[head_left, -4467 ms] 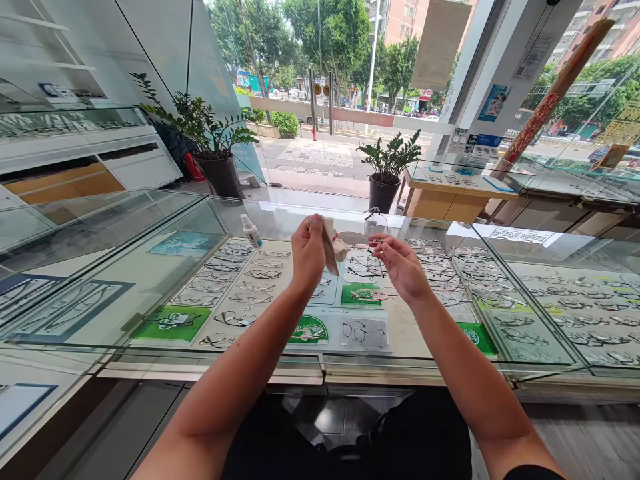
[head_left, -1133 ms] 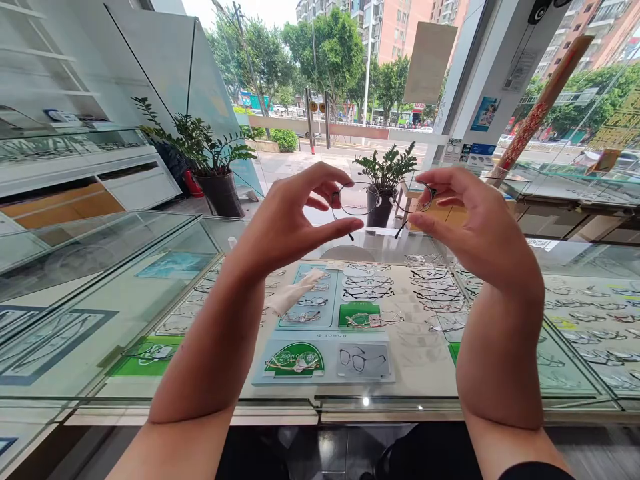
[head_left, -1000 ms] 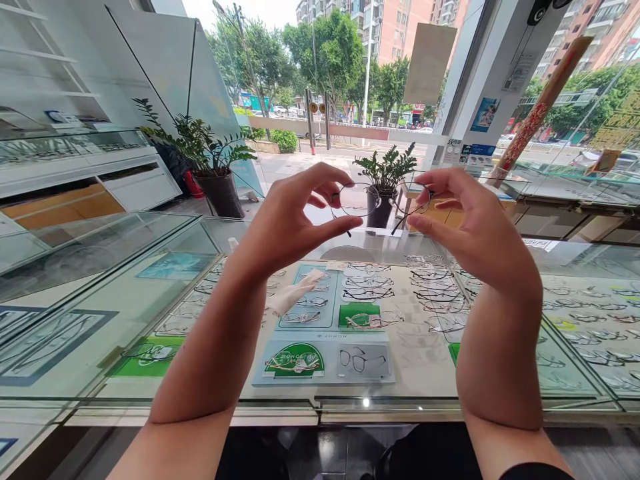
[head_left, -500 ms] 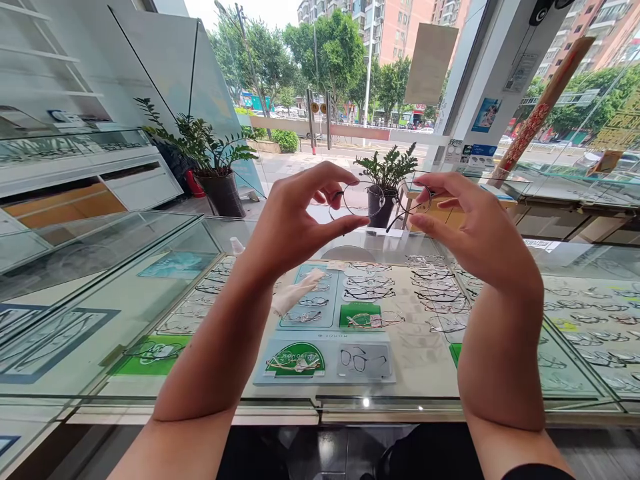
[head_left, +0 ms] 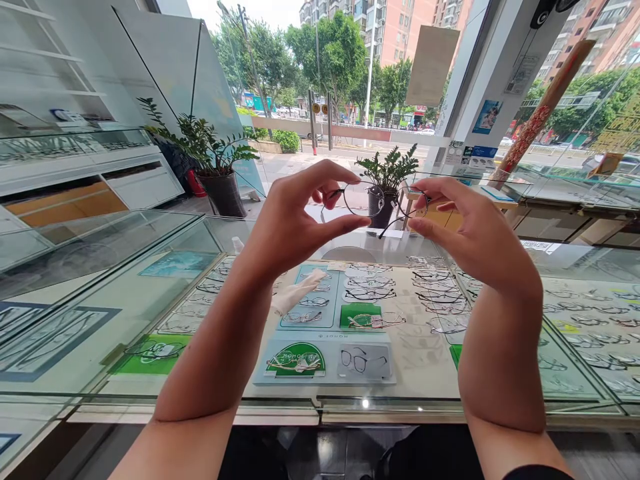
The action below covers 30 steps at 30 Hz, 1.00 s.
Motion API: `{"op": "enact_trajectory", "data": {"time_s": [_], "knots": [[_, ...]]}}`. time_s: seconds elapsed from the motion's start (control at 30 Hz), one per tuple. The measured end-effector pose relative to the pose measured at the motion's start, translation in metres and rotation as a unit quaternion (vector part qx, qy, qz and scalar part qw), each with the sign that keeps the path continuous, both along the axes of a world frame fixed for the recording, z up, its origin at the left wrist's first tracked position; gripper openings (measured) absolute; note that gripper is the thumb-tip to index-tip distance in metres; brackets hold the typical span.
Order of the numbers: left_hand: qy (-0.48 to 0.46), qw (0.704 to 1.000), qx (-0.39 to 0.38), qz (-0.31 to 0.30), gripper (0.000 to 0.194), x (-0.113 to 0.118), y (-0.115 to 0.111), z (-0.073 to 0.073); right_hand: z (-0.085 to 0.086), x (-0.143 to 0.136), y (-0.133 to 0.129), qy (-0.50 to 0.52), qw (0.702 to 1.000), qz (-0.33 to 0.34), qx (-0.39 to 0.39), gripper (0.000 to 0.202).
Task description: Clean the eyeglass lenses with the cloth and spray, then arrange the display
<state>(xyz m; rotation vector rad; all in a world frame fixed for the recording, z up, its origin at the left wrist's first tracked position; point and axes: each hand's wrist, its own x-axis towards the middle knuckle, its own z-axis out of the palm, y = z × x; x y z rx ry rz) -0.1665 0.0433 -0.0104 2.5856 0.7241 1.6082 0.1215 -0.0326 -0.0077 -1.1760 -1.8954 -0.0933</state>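
Note:
A pair of thin-rimmed round eyeglasses is held up in front of me, above the glass display counter. My left hand pinches the left lens rim between thumb and index finger, at its top and bottom. On the other side, my right hand grips the right rim the same way, its fingertips covering part of it. One dark temple arm slants down and left from the right side. Under the glass, a white hand-shaped display lies beside rows of eyeglass frames.
A green card and a stand with a glasses picture lie inside the counter. Two potted plants, one at left and one ahead, stand beyond it. Another display case is at far left.
My right hand has shifted slightly left with its side of the eyeglasses. The dark temple arm's tip now points farther left. My left hand stays almost where it was.

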Motion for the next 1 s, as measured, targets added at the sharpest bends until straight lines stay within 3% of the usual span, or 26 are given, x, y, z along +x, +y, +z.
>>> {"op": "enact_trajectory", "data": {"time_s": [1.0], "knots": [[0.018, 0.999, -0.029, -0.001, 0.053, -0.0029, 0.0067, 0.0018, 0.0010, -0.0040, -0.0038, 0.004, 1.000, -0.007, 0.028, 0.042]]}}
